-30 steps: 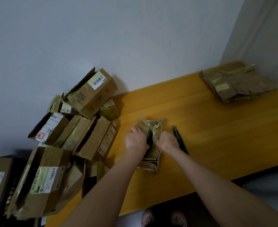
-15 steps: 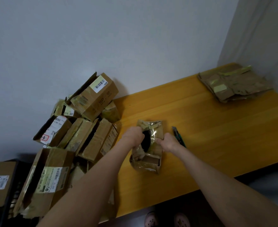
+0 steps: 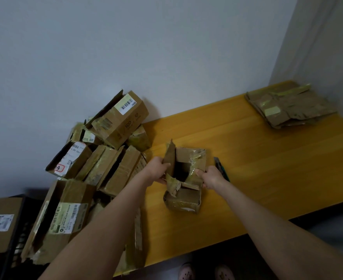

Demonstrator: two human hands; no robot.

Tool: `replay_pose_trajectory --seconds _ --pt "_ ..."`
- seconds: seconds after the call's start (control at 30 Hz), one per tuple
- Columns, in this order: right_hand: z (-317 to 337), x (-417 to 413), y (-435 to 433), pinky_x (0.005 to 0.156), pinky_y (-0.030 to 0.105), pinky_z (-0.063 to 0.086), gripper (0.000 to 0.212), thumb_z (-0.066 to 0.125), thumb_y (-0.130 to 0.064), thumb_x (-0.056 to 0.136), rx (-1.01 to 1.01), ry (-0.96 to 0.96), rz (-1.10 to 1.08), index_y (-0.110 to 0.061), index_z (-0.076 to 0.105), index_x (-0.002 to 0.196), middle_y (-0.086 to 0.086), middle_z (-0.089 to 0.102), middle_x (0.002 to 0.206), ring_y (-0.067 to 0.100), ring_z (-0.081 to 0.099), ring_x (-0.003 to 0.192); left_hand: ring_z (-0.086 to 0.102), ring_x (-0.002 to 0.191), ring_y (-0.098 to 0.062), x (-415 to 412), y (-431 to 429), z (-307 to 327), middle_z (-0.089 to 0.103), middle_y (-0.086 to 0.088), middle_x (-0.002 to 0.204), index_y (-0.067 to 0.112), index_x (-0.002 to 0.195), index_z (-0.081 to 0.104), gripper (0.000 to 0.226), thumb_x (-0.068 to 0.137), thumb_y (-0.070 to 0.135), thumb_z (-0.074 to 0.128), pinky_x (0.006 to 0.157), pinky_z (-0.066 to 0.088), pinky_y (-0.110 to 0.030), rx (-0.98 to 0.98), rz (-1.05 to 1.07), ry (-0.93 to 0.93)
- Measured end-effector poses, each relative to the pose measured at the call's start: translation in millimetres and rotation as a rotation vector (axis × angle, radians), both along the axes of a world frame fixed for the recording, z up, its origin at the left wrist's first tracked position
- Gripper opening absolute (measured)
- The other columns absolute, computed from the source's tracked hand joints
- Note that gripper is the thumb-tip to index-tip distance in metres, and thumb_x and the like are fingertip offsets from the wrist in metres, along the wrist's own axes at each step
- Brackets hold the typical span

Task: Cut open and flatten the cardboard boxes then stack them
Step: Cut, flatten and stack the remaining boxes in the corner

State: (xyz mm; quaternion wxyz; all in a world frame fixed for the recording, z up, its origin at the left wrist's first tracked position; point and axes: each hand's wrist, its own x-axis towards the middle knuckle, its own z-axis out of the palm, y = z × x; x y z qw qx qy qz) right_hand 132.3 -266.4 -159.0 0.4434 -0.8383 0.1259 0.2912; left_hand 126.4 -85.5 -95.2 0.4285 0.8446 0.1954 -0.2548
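A small taped cardboard box (image 3: 183, 201) stands on the yellow wooden table (image 3: 267, 178), its top split open with a dark gap in the middle. My left hand (image 3: 156, 168) grips the box's left flap, which sticks up. My right hand (image 3: 210, 177) grips the right flap, covered in shiny tape. A utility knife (image 3: 221, 166) lies on the table just right of my right hand, partly hidden by it. A stack of flattened cardboard (image 3: 289, 107) lies at the table's far right corner.
A heap of several unopened and half-open cardboard boxes (image 3: 114, 122) covers the table's left end. A black crate (image 3: 15, 239) with another box stands at lower left. A wall runs behind the table. My slippers (image 3: 205, 272) show below the table's front edge.
My hands have pulled apart, the left going left. The box's top seam has spread from a narrow slit into a wide opening, with the left flap raised.
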Motion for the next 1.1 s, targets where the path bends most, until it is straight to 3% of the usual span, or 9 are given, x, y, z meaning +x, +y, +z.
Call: replay_pose_trajectory --seconds 0.13,0.2,0.3,0.43,0.67,0.77,0.87,0.97,1.1 --pt "5 -6 8 0.066 0.036 0.057 0.047 0.054 -0.052 0.091 -0.133 0.007 0.036 -0.010 0.058 0.111 0.007 0.065 0.096 0.024 0.064 0.081 0.057 0.112 -0.035 -5 -20 3 0.056 -0.016 0.127 0.005 0.133 0.046 0.051 0.093 0.034 0.060 0.072 0.055 -0.040 0.217 -0.159 0.167" --pt "10 -12 9 0.056 0.030 0.052 0.056 0.066 -0.051 0.084 -0.011 0.144 0.059 -0.015 0.051 0.124 0.009 0.063 0.116 0.021 0.061 0.080 0.058 0.102 -0.033 -11 -32 1 0.057 -0.015 0.122 0.006 0.130 0.048 0.047 0.092 0.031 0.061 0.060 0.050 -0.033 0.319 -0.270 0.191" --pt "11 -21 8 0.068 0.033 0.057 0.059 0.072 -0.037 0.083 0.152 0.268 0.063 -0.013 0.048 0.131 0.011 0.061 0.124 0.024 0.062 0.091 0.056 0.086 -0.029 -18 -38 -3 0.059 -0.016 0.118 0.003 0.121 0.053 0.027 0.096 0.013 0.051 0.059 0.050 -0.034 0.435 -0.298 0.135" --pt "13 -23 12 0.077 0.034 0.057 0.046 0.065 -0.022 0.090 0.149 0.217 0.012 -0.009 0.047 0.130 0.013 0.058 0.127 0.025 0.061 0.107 0.060 0.108 -0.040 -18 -18 1 0.055 -0.020 0.123 -0.002 0.126 0.048 0.031 0.095 -0.001 0.046 0.082 0.057 -0.046 0.208 -0.185 0.184" --pt "16 -26 5 0.069 0.029 0.056 0.044 0.058 -0.028 0.095 0.006 0.178 0.080 -0.009 0.045 0.132 0.013 0.056 0.130 0.027 0.060 0.110 0.062 0.094 -0.027 -24 11 8 0.062 -0.015 0.108 0.000 0.122 0.051 0.030 0.094 0.007 0.053 0.080 0.055 -0.041 -0.053 -0.007 0.152" --pt "20 -18 10 0.073 0.036 0.054 0.070 0.058 -0.047 0.091 -0.078 0.055 0.059 -0.011 0.031 0.144 0.011 0.056 0.129 0.028 0.059 0.107 0.060 0.093 -0.026 -19 -3 5 0.060 -0.012 0.109 0.009 0.114 0.052 0.026 0.099 0.029 0.051 0.069 0.051 -0.033 0.049 0.036 0.044" --pt "24 -8 15 0.066 0.034 0.044 0.111 0.059 -0.068 0.079 -0.283 -0.030 0.016 -0.010 0.000 0.153 0.012 0.050 0.139 0.031 0.058 0.112 0.056 0.080 -0.024 -14 -15 4 0.057 -0.009 0.088 0.008 0.093 0.056 0.022 0.100 0.026 0.047 0.065 0.045 -0.031 0.189 -0.052 -0.080" --pt "25 0 17 0.073 0.038 0.043 0.126 0.063 -0.075 0.070 -0.358 -0.019 -0.069 -0.009 -0.007 0.152 0.012 0.034 0.151 0.032 0.051 0.123 0.046 0.064 -0.016 -13 -28 5 0.048 -0.001 0.071 0.013 0.077 0.051 0.026 0.100 0.023 0.045 0.050 0.035 -0.026 0.236 -0.146 -0.167" --pt "30 9 8 0.071 0.037 0.043 0.091 0.062 -0.053 0.085 -0.390 -0.022 -0.071 -0.006 0.017 0.148 0.014 0.043 0.140 0.031 0.056 0.112 0.050 0.073 -0.017 -9 -31 11 0.052 -0.001 0.081 0.013 0.089 0.052 0.019 0.101 0.026 0.044 0.057 0.039 -0.027 0.250 -0.179 -0.208"
